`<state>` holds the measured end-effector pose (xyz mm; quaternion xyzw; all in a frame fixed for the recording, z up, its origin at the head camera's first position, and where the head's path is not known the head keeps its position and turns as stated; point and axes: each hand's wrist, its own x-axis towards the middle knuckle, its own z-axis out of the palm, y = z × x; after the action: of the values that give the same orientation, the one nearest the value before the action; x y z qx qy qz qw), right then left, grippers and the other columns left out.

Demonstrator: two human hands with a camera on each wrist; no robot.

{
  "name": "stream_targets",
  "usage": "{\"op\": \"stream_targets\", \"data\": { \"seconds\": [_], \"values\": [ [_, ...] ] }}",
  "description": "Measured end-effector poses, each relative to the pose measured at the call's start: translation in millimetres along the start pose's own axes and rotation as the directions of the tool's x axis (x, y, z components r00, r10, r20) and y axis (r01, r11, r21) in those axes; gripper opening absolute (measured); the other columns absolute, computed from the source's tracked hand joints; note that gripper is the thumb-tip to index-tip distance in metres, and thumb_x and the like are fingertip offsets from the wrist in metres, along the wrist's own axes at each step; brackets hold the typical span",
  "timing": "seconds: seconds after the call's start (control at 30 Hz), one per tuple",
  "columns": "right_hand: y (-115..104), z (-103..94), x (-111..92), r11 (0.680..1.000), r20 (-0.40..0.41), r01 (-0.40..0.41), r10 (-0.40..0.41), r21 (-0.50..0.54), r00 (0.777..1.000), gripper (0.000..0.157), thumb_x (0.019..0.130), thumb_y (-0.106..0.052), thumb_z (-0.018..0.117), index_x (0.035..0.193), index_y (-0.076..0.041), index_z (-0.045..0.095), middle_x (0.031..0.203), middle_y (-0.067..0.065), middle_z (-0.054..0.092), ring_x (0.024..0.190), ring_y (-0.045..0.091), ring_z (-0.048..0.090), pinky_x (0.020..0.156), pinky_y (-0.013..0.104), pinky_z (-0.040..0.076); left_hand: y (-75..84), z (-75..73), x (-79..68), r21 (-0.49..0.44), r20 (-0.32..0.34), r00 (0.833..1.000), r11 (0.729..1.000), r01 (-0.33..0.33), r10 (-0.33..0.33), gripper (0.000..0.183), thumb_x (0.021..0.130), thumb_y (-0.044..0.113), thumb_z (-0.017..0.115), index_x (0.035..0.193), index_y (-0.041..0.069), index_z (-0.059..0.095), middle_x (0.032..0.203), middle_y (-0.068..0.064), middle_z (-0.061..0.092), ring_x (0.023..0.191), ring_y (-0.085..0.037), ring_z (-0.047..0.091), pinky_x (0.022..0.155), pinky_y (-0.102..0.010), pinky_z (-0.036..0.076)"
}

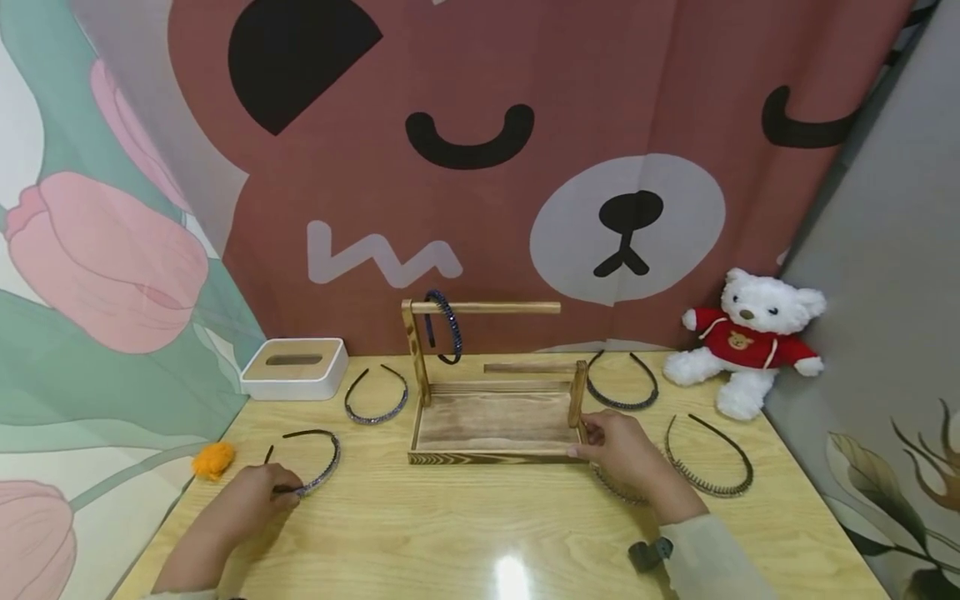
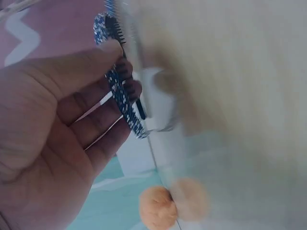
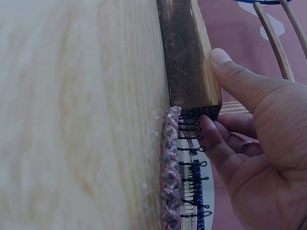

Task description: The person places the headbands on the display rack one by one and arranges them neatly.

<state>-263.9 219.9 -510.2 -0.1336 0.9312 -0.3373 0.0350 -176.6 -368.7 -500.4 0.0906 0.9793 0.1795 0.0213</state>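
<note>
At the left of the table, my left hand (image 1: pixel 258 493) pinches a dark blue beaded headband (image 1: pixel 335 458) by its near side. The left wrist view shows thumb and fingertips on its glittery band (image 2: pixel 125 103), with comb teeth along the inside. My right hand (image 1: pixel 618 447) grips the front right corner of a wooden rack (image 1: pixel 487 458), thumb on the edge board (image 3: pixel 189 57) in the right wrist view. A blue headband (image 1: pixel 454 329) hangs on the rack's upper bar (image 1: pixel 517 308). Partly hidden under the right hand lies a headband with pinkish beads (image 3: pixel 171 167).
More headbands lie on the table: one left of the rack (image 1: pixel 378 418), a dark one (image 1: pixel 622 406) behind the right hand, and a toothed one (image 1: pixel 720 492) farther right. A tissue box (image 1: pixel 292 387), an orange fluffy ball (image 1: pixel 213 460) and a teddy bear (image 1: pixel 750 343) stand around the edges.
</note>
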Motion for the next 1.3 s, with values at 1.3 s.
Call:
{"op": "stream_targets", "data": {
  "seconds": [1.3],
  "values": [
    [-1.3, -0.3, 1.2, 0.999, -0.005, 0.009, -0.009, -0.032, 1.0, 0.069, 0.093, -0.036, 0.089, 0.143, 0.005, 0.068, 0.107, 0.005, 0.073, 0.097, 0.018, 0.071, 0.087, 0.043, 0.065, 159.0, -96.7, 60.3, -0.842, -0.497, 0.863, -0.19, -0.505, -0.092, 0.03, 0.111, -0.006, 0.054, 0.125, 0.003, 0.079, 0.112, -0.006, 0.081, 0.102, -0.014, 0.075, 0.095, -0.022, 0.062]
  ]
}}
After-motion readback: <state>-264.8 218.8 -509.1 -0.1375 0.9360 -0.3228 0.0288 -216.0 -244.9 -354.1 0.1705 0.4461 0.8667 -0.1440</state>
